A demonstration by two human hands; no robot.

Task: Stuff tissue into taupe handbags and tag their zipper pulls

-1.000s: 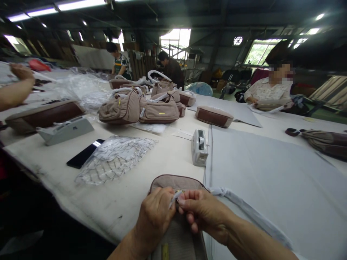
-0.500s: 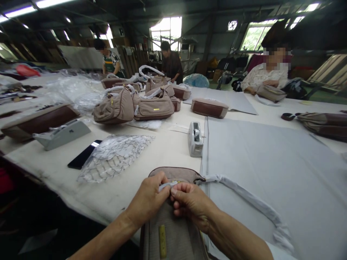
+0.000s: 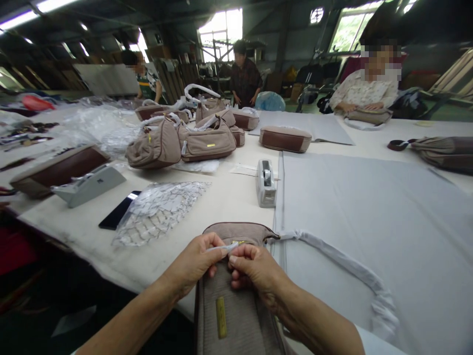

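Observation:
A beige ribbed handbag [image 3: 242, 313] with dark piping lies in front of me, a gold plate [image 3: 220, 316] on its face. Above its gold zipper, my left hand [image 3: 197, 261] is closed, pinching a narrow white wrapping strip [image 3: 231, 246] between thumb and fingers. My right hand [image 3: 256, 271] is closed too, its thumb and forefinger pressed together at the strip's far end. What sits inside that right pinch is hidden. From the bag's right corner a strap wrapped in white paper [image 3: 343, 264] curves over grey sheets [image 3: 388, 212].
A tape dispenser [image 3: 266, 183] stands ahead, with another grey dispenser [image 3: 92, 185] to the left. A phone [image 3: 120, 209] lies beside a clear plastic bag of white pieces [image 3: 158, 212]. Several handbags [image 3: 209, 140] are grouped farther back. Three people work across the table.
My left hand has drawn slightly left and down, showing more of the white strip. The right hand stays at the same spot on the bag. The camera view has shifted slightly.

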